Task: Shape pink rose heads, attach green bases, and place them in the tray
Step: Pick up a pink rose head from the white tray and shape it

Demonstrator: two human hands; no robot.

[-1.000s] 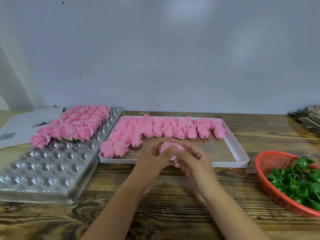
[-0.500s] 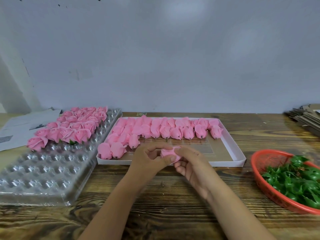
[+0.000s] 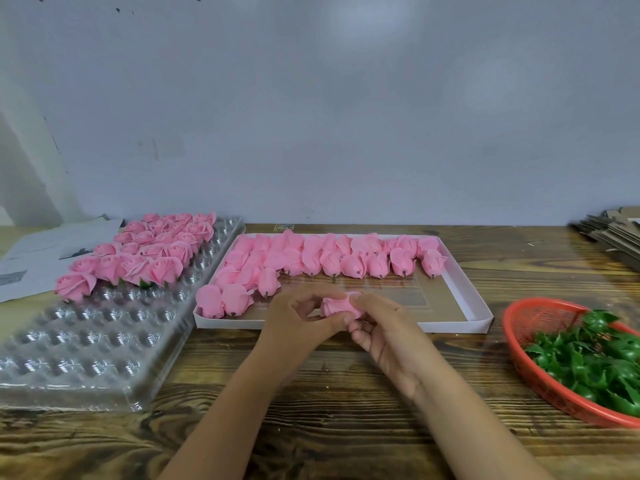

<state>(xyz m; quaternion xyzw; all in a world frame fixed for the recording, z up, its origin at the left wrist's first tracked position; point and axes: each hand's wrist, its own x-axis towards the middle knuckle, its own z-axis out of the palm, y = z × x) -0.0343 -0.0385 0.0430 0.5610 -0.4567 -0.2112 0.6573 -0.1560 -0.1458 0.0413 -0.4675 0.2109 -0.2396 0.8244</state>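
Rose head pinched between both hands over the table

Hands meet at the centre of the view, above the wooden table; the left hand curls its fingers and thumb round the pink rose head from 9 o'clock; the right hand pinches the same bloom from 3 o'clock, thumb on top and fingers folded beneath; the flower sits between the two sets of fingertips, just in front of the near wall of the white cardboard box; at 12 o'clock from the hands, that shallow box carries rows of unshaped pink buds, lying on their sides with short dark stems pointing toward the person; at 10 o'clock lies the clear plastic tray with its grid of round cups; finished roses fill its far end, green showing under a few of them; the cups nearer the person hold nothing; at 3 o'clock, near the table's right edge, a red mesh basket holds green bases heaped together; printed papers lie at far left behind the tray; a stack of flat cardboard sits at far right by the wall.
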